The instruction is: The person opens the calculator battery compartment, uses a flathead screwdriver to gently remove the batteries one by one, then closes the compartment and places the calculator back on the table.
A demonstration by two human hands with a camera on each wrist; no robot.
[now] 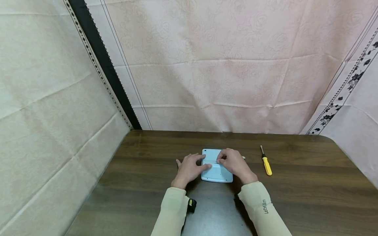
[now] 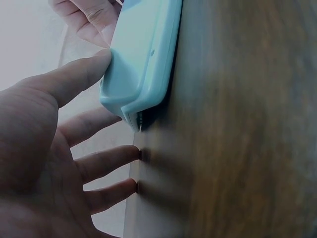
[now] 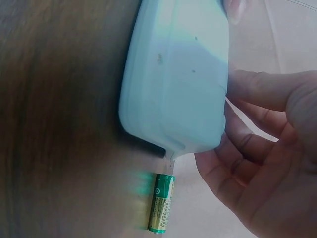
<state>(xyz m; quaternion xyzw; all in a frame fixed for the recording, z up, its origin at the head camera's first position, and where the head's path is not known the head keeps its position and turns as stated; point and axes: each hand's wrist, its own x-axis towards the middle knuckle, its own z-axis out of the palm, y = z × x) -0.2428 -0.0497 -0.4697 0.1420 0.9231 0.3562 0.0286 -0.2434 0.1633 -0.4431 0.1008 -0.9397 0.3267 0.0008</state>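
Observation:
A light blue plastic device [image 1: 217, 177], its screw-marked back facing up, lies on the table. My left hand [image 1: 189, 169] is at its left side, the thumb on the back and the index fingertip at the edge. In the left wrist view the other fingers [image 2: 106, 163] reach straight toward the tabletop. My right hand [image 1: 236, 165] bends over the middle of the device, thumb and index fingertips close together at a recessed strip. Whatever is between those fingertips is hidden. A green and gold battery [image 3: 162, 203] lies just past the device in the right wrist view.
A yellow-handled screwdriver [image 1: 267, 165] lies on the wooden table [image 1: 307, 183] to the right of my right hand. Pale patterned cloth [image 1: 224, 82] hangs behind the table and along its sides. A black wrist-worn camera [image 1: 191, 205] sits by the left cuff.

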